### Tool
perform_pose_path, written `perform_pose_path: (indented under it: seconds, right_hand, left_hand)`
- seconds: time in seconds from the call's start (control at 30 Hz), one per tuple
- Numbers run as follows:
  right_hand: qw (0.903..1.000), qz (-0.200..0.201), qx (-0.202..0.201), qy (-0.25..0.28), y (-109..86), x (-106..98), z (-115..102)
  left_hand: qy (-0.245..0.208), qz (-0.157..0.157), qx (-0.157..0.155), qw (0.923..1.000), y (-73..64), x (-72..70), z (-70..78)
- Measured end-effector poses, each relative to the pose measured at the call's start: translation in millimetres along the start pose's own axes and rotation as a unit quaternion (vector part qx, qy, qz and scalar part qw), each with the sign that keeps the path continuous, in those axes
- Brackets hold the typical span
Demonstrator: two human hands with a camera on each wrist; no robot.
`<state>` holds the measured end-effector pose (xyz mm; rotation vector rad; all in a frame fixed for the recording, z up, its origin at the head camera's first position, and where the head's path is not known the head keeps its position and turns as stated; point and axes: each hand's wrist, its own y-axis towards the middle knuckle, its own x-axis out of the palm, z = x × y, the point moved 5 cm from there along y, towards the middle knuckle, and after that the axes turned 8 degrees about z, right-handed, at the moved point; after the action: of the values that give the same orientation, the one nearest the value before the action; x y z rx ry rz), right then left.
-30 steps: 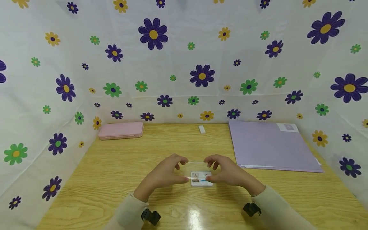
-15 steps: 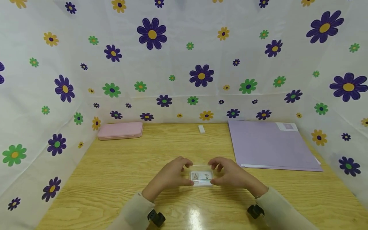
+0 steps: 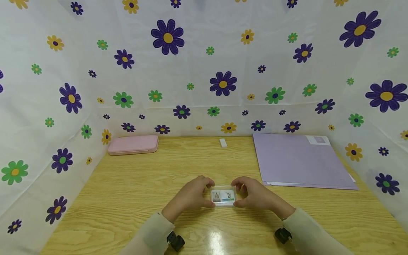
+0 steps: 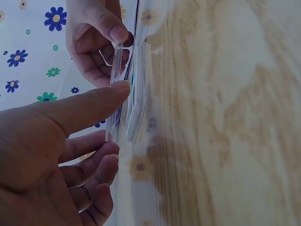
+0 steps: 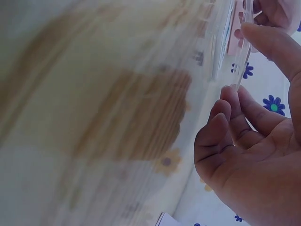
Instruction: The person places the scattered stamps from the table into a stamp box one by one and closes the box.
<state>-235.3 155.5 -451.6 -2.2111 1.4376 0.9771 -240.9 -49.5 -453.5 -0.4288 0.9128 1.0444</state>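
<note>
Both hands hold a clear plastic lid (image 4: pixel 114 75) by its two ends, thumbs on the near edge and fingers on the far edge. My left hand (image 3: pixel 193 193) pinches its left end, my right hand (image 3: pixel 254 193) its right end. Directly under the lid lies a small flat white case (image 3: pixel 224 196) with rounded corners and printed pictures on top, resting on the table. A narrow gap shows between the lid and the case (image 4: pixel 136 101) in the left wrist view. From the right wrist, the lid (image 5: pixel 243 61) also appears apart from the case (image 5: pixel 217 54).
On the wooden table (image 3: pixel 178 163), a pink case (image 3: pixel 133 145) sits at the back left and a small white block (image 3: pixel 223 143) at the back middle. A purple folder (image 3: pixel 296 161) with papers beneath lies at the right. A flower-printed cloth (image 3: pixel 197 63) encloses the back and sides.
Both hands have brought the clear lid down and slightly to the right, closer over the white case, so the two now overlap in the head view. The grips have not changed.
</note>
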Motion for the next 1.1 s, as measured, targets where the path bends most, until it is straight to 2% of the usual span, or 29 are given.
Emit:
perform_pose_path:
  seconds: [0.4, 0.63, 1.1]
  right_hand:
    - [0.9998, -0.015, 0.012, 0.008, 2.0, 5.2, 1.4]
    - [0.9996, -0.014, 0.019, -0.014, 2.6, 6.4, 0.8]
    - [0.9993, -0.015, 0.026, -0.022, 4.3, 7.3, 2.1]
  left_hand:
    - [0.010, -0.015, -0.003, 0.9998, 3.6, 5.8, -4.2]
    - [0.012, -0.016, 0.000, 0.9998, 3.8, 7.6, -5.1]
    - [0.003, -0.021, -0.011, 0.9997, 4.3, 8.9, -8.7]
